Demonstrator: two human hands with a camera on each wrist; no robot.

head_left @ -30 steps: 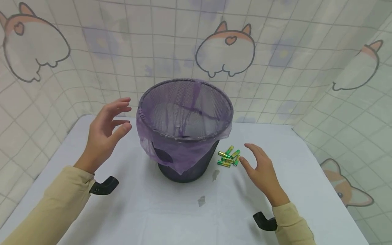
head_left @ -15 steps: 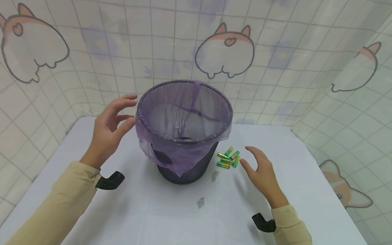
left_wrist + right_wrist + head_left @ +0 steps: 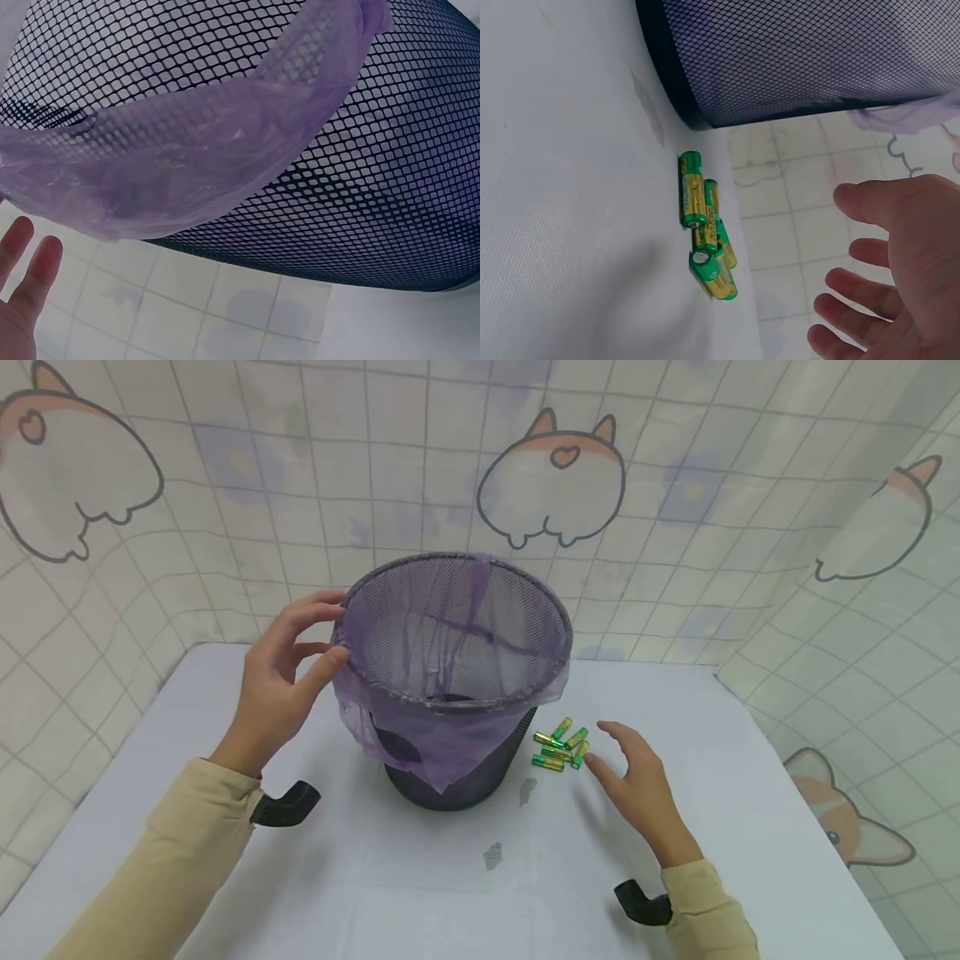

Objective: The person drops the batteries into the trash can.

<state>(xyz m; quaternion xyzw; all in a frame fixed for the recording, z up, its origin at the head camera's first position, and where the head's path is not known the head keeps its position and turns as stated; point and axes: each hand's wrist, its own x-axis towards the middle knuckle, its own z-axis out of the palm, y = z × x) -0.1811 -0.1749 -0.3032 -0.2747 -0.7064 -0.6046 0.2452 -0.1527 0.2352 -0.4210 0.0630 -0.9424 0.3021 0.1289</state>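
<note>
A black mesh wastebasket [image 3: 468,781] stands upright on the table, lined with a translucent purple bag [image 3: 450,739] folded over its rim. My left hand [image 3: 277,681] is at the rim's left side, thumb and fingers apart; whether the fingertips touch the bag I cannot tell. In the left wrist view, fingers [image 3: 46,262] of that hand show just beside the bag's hanging edge. Several green and gold batteries [image 3: 557,753] lie in a loose cluster right of the basket. Over their right side hovers my right hand [image 3: 637,785], fingers spread and holding nothing, as the right wrist view also shows.
A white cloth covers the table [image 3: 420,893], with two grey patches [image 3: 492,856] in front of the basket. Behind and at both sides hangs a checked curtain [image 3: 405,468] printed with cartoon dogs. A black curved piece [image 3: 287,804] sticks out at each wrist.
My left hand has moved right, from beside the wastebasket up to its rim. The right hand has stayed almost in place near the batteries, which lie as before.
</note>
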